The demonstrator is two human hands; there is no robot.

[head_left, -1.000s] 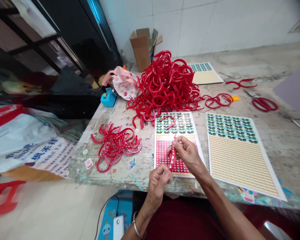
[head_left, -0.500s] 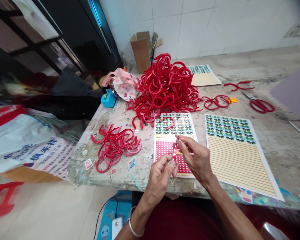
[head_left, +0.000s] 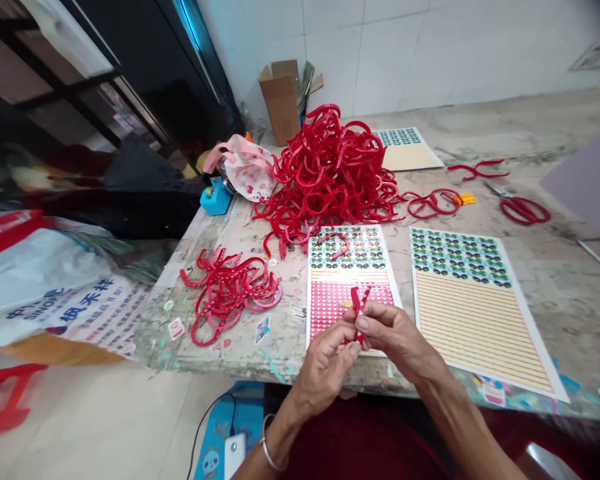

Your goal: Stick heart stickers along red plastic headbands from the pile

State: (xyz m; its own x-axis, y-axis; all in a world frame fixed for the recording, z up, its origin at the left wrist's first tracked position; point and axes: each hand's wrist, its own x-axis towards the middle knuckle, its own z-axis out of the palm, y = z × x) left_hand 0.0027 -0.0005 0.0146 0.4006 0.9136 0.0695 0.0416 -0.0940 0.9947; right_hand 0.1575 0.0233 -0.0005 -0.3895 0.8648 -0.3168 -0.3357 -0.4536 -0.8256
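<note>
In front of me both hands pinch a thin red curved band (head_left: pixel 361 319) with white spots along part of it. My left hand (head_left: pixel 325 363) grips its lower part from the left, fingers closed. My right hand (head_left: pixel 400 337) closes thumb and fingers on it a little higher, from the right. The fingers hide much of the band. Below them lies a sticker sheet (head_left: pixel 324 310) with rows of red and white strips and green-blue pictures; a loose red band (head_left: pixel 347 248) rests on its upper part. To the left is a small pile of red bands with white spots (head_left: pixel 235 290).
A tall heap of plain red bands (head_left: pixel 330 173) stands behind the sheet. A second sticker sheet (head_left: pixel 475 327) lies right, with red-handled scissors (head_left: pixel 523 209) beyond. At the back left are a blue tape dispenser (head_left: pixel 216 198), a pink-white bag (head_left: pixel 250 170) and a cardboard box (head_left: pixel 280 107).
My right hand has come down and closer to my left hand. The band's two ends now point up between the fingers. The piles and sheets have stayed put.
</note>
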